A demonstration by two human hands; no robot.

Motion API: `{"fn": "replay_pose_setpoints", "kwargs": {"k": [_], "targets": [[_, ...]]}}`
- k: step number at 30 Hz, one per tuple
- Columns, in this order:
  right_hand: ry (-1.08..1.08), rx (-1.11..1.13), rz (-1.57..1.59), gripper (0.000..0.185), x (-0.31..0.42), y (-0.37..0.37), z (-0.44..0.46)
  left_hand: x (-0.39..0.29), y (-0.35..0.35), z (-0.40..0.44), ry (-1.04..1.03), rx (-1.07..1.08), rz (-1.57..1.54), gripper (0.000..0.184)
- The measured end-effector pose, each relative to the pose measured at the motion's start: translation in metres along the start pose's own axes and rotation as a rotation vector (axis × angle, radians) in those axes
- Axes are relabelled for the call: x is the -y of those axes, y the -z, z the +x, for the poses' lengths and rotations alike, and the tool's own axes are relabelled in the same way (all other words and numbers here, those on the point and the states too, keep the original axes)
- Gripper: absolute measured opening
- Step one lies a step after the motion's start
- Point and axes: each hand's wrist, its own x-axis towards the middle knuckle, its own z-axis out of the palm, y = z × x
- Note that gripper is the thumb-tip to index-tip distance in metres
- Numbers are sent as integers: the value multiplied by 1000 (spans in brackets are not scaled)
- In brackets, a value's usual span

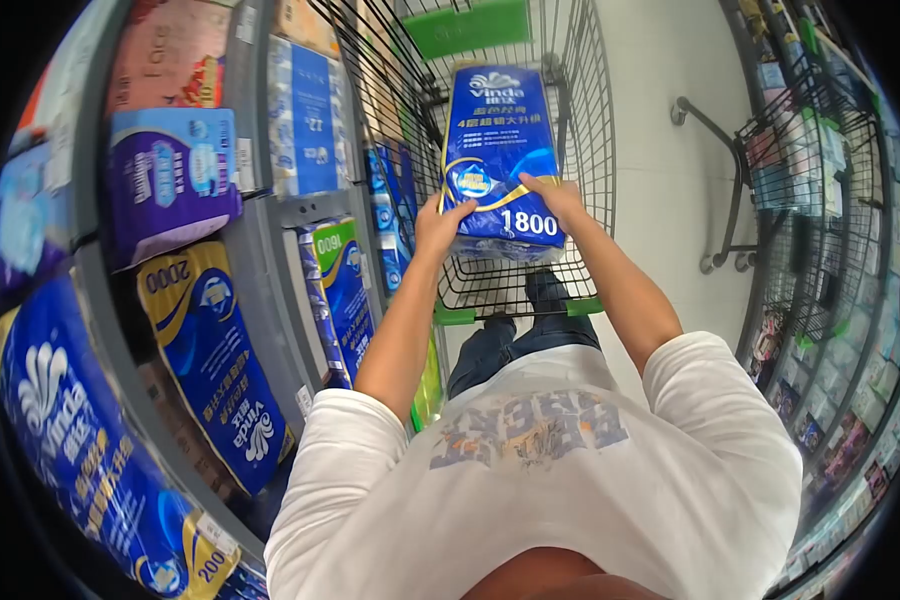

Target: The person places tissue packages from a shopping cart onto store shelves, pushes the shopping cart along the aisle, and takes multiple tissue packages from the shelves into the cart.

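Observation:
Between my two hands is a large blue pack of Vinda tissue paper (500,140), marked 1800, its printed face turned up. My left hand (438,225) grips the pack's near left side, thumb over the top face. On the near right side, my right hand (558,200) clasps it the same way, thumb on top. The pack is over the wire basket of a shopping cart (485,290) with green trim; I cannot tell whether it rests on the basket floor. The fingers under the pack are hidden.
Shelves on the left hold more blue Vinda packs (215,360), a purple pack (175,180) and a pink box (165,55). Across the tiled aisle (660,200), on the right, stand a black wire basket rack (810,180) and a curved metal rail (735,180).

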Motion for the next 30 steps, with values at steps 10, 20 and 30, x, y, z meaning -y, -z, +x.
{"fn": "replay_pose_setpoints", "kwargs": {"k": [10,20,30], "targets": [[93,393,876,56,-1,-67,-178,-223,46,-163,-587,-154,673,58],[912,772,794,72,104,-139,-411,-332,186,-424,-1532,-377,424,58],[1145,738,745,73,199,-108,-413,-135,183,-431,-1119,-608,-201,91]]}}
